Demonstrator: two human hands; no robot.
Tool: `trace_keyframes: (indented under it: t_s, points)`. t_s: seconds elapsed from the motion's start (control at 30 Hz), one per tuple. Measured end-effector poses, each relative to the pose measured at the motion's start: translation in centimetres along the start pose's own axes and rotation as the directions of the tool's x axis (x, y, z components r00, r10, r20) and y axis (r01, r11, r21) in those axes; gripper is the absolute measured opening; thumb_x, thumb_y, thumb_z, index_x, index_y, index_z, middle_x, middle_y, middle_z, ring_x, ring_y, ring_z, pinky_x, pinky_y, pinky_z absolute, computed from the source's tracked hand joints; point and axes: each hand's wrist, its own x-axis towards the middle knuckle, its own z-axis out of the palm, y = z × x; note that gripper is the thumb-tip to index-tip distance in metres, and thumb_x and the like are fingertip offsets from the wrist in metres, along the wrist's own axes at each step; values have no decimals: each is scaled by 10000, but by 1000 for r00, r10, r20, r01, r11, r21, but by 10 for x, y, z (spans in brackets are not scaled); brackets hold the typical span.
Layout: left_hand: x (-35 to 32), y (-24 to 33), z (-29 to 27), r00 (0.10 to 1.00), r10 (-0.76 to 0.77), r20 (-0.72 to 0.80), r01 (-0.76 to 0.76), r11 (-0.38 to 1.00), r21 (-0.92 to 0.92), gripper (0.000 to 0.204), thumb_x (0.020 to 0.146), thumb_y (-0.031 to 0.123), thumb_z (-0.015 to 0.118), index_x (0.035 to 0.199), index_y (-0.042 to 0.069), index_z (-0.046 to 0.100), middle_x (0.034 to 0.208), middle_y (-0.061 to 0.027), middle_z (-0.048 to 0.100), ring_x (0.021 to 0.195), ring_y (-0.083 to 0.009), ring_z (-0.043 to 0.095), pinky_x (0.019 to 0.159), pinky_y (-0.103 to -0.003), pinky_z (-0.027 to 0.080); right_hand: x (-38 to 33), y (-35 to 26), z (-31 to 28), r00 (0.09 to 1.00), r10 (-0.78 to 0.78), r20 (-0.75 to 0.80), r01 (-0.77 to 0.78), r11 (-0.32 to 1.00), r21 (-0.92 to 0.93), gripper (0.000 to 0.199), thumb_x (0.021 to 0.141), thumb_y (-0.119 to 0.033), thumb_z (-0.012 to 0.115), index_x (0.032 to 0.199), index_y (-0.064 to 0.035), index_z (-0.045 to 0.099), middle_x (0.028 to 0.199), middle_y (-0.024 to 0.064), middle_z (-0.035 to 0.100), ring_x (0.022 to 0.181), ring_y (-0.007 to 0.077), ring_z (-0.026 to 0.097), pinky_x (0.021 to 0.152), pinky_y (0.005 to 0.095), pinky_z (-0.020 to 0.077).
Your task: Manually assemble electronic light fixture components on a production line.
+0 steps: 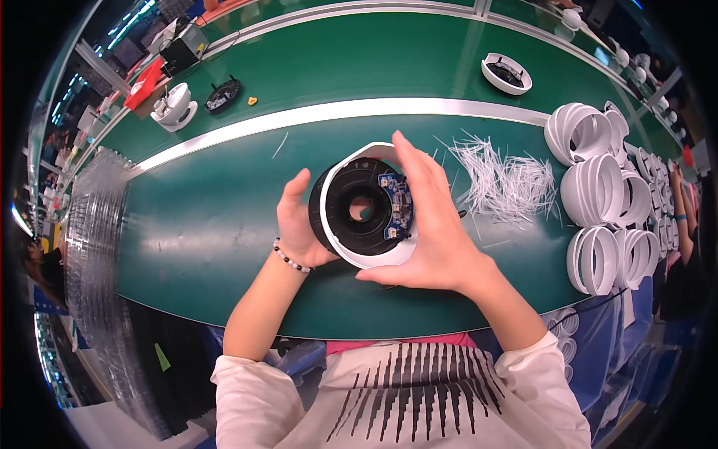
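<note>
Above the near part of the green table I hold up a black round housing (345,238) with a hole through its middle. A blue circuit board (396,206) sits on its right side. A white plastic ring (366,260) surrounds the housing; whether it is fully seated I cannot tell. My left hand (301,228) grips the black housing from the left, thumb raised, its other fingers partly hidden behind it. My right hand (435,236) is closed round the ring's right side, thumb along the lower edge and fingers over the top.
Thin white strips (499,179) lie heaped to the right, beside stacked white rings (592,191). Clear plastic trays (97,247) are stacked left. Beyond the white edge strip (329,110) lie a black part (223,96), a white-rimmed part (506,74) and a white device (173,108).
</note>
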Motion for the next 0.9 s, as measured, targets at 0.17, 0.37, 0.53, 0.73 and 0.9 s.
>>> trace_keyframes:
  t_s: [0.17,0.37,0.53,0.73,0.9]
  points:
    - [1,-7,-1,999,-51,1,51,992,-114,699,806,563,305,1262,34,270,1207,-187,396,1090,-315,427,913,-464,358,-1,5,-20,993,4,120,-20,991,130,1133,413,-290,801,1295,-12,147,1274,215,246,1171,360,257,940,403,283]
    - [6,-15,8,984,53,-172,-62,997,-45,505,809,376,338,1176,36,409,1151,-158,461,1046,-300,456,902,-464,357,-15,-1,-6,978,209,-23,-198,952,233,1101,431,-254,816,1287,14,177,1301,211,235,1164,302,320,969,363,256]
    - [5,-33,14,958,233,-167,-217,970,113,464,848,345,285,1169,36,412,1152,-124,464,1031,-237,469,894,-376,382,-18,-15,16,985,28,-170,-47,993,-109,1013,462,-273,782,1261,-3,223,1297,247,195,1165,403,242,928,469,237]
    - [6,-31,17,934,200,-295,-145,970,197,858,706,739,167,1213,76,369,1164,-123,450,1046,-243,459,876,-403,391,-9,-10,8,998,34,-52,-42,983,-179,1049,398,-246,781,1251,-6,219,1283,217,212,1156,391,253,872,460,292]
    - [0,-30,1,981,87,-175,-64,989,131,853,707,732,226,1249,80,311,1189,-122,423,1062,-246,454,866,-402,406,-2,-5,-7,982,-12,186,52,976,-211,1055,391,-276,772,1247,3,220,1258,173,260,1162,357,263,912,430,280]
